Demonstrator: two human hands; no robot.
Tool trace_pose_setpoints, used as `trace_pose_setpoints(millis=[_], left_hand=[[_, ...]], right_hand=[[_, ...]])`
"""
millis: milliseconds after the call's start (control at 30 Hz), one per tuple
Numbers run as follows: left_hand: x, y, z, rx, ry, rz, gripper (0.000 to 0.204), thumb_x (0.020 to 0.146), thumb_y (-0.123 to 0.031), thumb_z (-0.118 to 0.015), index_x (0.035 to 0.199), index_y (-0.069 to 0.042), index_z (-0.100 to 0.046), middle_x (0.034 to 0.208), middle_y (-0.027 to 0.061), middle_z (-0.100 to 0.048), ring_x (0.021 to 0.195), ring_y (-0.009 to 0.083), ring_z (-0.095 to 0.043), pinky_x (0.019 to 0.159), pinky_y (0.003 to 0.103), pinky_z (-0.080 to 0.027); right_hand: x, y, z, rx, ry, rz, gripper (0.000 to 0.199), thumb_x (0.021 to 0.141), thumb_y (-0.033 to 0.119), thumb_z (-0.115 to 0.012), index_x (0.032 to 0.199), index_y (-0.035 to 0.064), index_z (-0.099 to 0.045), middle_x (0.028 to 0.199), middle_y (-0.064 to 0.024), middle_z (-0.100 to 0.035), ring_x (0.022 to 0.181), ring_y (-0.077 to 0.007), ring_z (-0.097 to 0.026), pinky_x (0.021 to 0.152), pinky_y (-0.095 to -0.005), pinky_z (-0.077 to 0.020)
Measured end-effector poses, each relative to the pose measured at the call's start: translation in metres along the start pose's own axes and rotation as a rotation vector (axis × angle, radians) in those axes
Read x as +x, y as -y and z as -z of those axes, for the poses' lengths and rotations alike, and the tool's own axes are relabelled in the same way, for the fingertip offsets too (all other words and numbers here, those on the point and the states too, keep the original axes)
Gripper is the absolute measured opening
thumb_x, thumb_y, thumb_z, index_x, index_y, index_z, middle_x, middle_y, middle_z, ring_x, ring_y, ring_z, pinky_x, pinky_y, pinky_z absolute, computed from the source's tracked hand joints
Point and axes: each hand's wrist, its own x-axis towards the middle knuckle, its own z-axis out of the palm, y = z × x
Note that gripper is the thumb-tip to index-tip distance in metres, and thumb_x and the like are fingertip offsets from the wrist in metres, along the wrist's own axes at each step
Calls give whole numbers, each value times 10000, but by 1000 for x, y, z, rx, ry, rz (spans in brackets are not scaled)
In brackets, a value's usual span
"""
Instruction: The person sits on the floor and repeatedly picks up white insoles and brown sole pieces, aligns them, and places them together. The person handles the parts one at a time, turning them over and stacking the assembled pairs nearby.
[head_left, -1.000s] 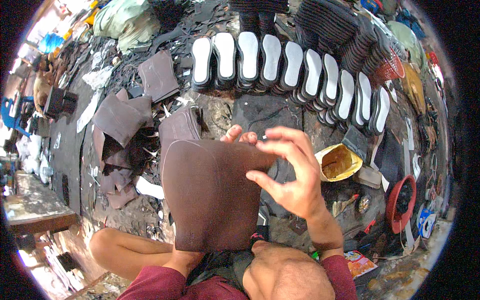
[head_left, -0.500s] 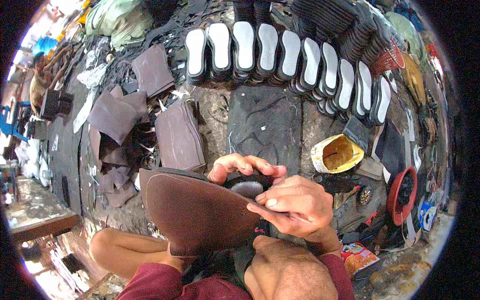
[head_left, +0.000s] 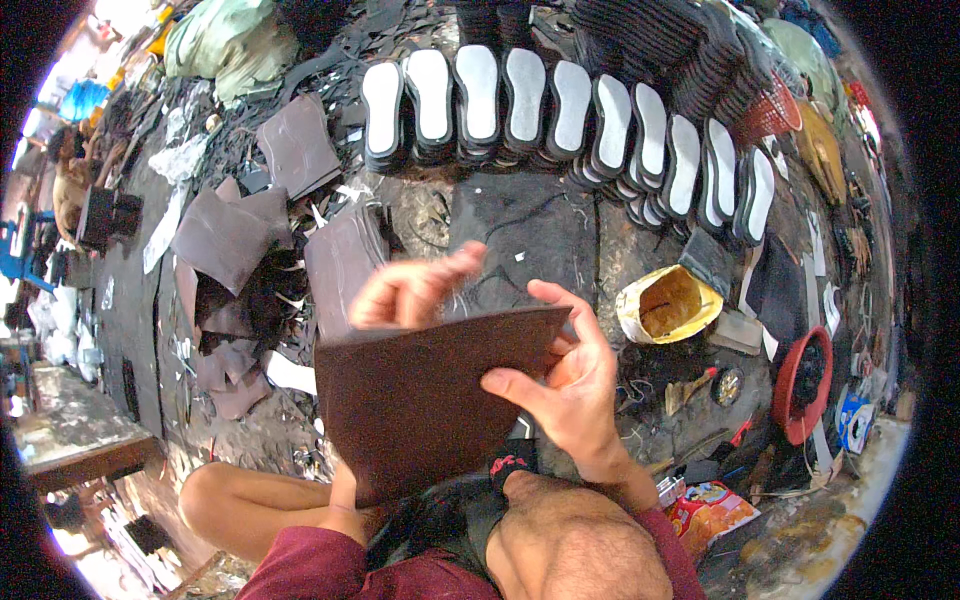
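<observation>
A dark brown sheet (head_left: 435, 400), leather-like or rubbery, stands tilted in front of my lap. My right hand (head_left: 575, 390) grips its right edge, thumb on the near face and fingers behind. Over the sheet's top left edge shows my left hand (head_left: 410, 292), smeared by motion; its forearm passes behind the sheet, and whether it touches the sheet cannot be made out. The sheet hides whatever lies behind it. Beyond my hands, stacks of sole-shaped pieces with white tops (head_left: 477, 95) curve in a row.
Brown sheets lie in a pile (head_left: 340, 250) and as loose scraps (head_left: 230, 235) to the left. On the right are a yellow-rimmed container (head_left: 668, 305), a brush (head_left: 692, 390), a red round basin (head_left: 785, 400) and a red packet (head_left: 712, 512). Another person (head_left: 72, 185) sits far left.
My left hand has moved left and up from the sheet's far side. The sheet has turned more face-on, and the dark piece with a pale patch behind it is no longer visible.
</observation>
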Motion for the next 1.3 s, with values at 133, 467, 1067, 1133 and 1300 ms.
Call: trace_pose_setpoints(millis=[133, 467, 1067, 1133, 1300], left_hand=[[48, -30, 49, 51, 52, -86, 686, 821, -372, -780, 1327, 24, -539, 1357, 176, -584, 1275, 313, -552, 1089, 447, -405], [61, -73, 15, 681, 749, 428, 428, 772, -161, -851, 1137, -6, -690, 1006, 79, -737, 903, 111, -650, 828, 301, -532], [37, -40, 21, 680, 436, 510, 384, 986, -339, -623, 837, 4, -706, 693, -42, -599, 680, 42, -510, 593, 283, -432], [33, -29, 31, 695, 385, 494, 412, 976, -360, -637, 830, 18, -715, 685, -42, -614, 661, 37, -507, 564, 280, -431], [24, -27, 60, 370, 122, 754, 377, 983, -370, -622, 925, -22, -754, 821, 9, -717, 698, 68, -620, 637, 253, -492]], right_hand=[[12, 14, 21, -116, -43, -26, 629, 698, 34, -888, 1231, 20, -553, 1057, -97, -704, 915, -180, -697, 820, -325, -581], [31, 15, 33, -139, 144, -165, 326, 787, 107, -841, 1047, -16, -687, 939, -72, -727, 869, -132, -684, 753, -279, -567], [59, -16, 10, -172, 46, -123, 175, 901, 131, -733, 972, -29, -736, 845, -39, -725, 747, -66, -639, 658, -217, -505], [68, -24, 10, -320, 112, -93, 207, 897, 139, -741, 1016, -30, -728, 863, -39, -726, 748, -71, -642, 663, -218, -506], [95, -37, -3, -239, 196, -73, 354, 984, 276, -626, 1214, 9, -659, 917, -18, -725, 719, -88, -650, 668, -222, -499]])
